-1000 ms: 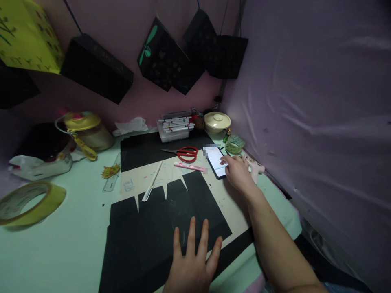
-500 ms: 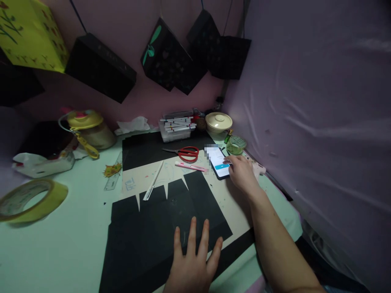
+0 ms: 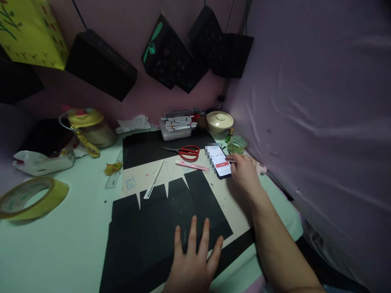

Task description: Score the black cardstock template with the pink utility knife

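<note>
My left hand [image 3: 193, 256] lies flat, fingers spread, on a sheet of black card [image 3: 159, 221] with narrow V-shaped notches along its far edge. Over the right edge of a smartphone [image 3: 217, 158] is my right hand [image 3: 247, 171], holding nothing, with its index finger stretched onto the lit screen near a red button. Its other fingers are partly hidden. The phone lies flat, and digits of a timer show on it. Left of the phone lie a pink pen [image 3: 191, 165] and red-handled scissors [image 3: 189, 153]. A white craft knife or pen [image 3: 153, 179] rests across the card's notched edge.
A box of markers [image 3: 179, 126], a lidded cream bowl [image 3: 219, 121] and a green tape roll [image 3: 237, 144] stand at the back. On the left are a large yellow tape roll [image 3: 36, 199], a ruler [image 3: 113, 179] and a yellow-lidded bottle [image 3: 91, 126]. Black paper boxes [image 3: 102, 65] hang above.
The button on the phone screen has turned from blue to red, and timer digits now show. My right index finger has shifted slightly on the screen; my left hand stays in place.
</note>
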`<action>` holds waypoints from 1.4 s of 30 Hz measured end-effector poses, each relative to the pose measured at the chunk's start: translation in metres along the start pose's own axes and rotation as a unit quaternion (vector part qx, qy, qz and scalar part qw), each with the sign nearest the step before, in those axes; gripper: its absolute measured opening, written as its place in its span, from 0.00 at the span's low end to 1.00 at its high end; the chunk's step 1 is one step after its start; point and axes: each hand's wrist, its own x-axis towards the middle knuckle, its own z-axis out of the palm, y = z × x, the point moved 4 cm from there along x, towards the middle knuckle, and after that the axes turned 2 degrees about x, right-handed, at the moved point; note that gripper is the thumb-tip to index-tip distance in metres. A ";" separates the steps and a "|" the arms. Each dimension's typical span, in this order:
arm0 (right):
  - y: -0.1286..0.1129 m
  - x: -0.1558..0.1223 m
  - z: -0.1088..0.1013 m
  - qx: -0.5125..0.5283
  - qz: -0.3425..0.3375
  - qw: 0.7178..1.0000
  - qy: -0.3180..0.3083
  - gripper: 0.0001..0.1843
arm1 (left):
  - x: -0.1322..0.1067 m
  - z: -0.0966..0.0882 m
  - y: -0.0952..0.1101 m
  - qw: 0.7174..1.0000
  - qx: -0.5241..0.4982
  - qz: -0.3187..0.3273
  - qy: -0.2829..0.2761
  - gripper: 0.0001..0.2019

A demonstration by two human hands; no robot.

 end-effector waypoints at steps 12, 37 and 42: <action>0.004 0.002 0.001 0.017 0.033 0.999 0.014 0.19 | 0.001 0.002 -0.007 0.998 -0.049 0.033 -0.037 0.47; 0.009 0.002 0.008 0.021 0.035 0.999 0.019 0.20 | 0.000 0.000 -0.008 0.996 -0.071 0.041 -0.033 0.46; 0.008 0.002 0.007 0.028 0.036 0.999 0.016 0.20 | 0.000 0.000 -0.010 0.996 -0.076 0.046 -0.031 0.45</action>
